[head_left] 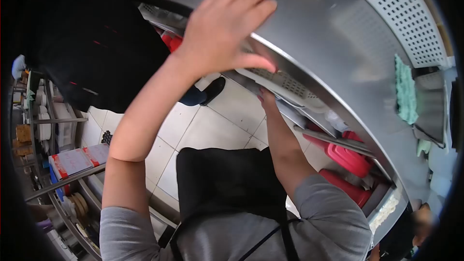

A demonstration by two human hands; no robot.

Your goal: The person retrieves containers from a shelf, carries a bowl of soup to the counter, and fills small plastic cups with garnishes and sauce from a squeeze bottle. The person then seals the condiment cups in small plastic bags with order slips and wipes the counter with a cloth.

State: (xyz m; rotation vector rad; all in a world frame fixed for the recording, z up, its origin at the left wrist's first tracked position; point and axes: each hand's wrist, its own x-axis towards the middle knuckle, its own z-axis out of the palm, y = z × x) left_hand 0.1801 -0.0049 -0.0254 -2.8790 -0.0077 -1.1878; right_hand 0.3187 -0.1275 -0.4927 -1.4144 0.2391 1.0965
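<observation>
My left hand [222, 31] is raised over the front edge of the steel counter [319, 34]. Its fingers are stretched out and the thumb stands apart, with nothing held. Lower down, my right hand [267, 96] reaches in under the counter, at the near side of a white perforated basket [295, 87] on the shelf there. Most of its fingers are hidden, so I cannot tell whether they grip the basket or only touch it.
Red plastic containers [348, 157] sit under the counter on the right. A white crate [406, 19] and a green cloth [406, 89] are on top. A person in black [96, 34] stands close on the left. Shelving with a labelled box [77, 162] runs behind.
</observation>
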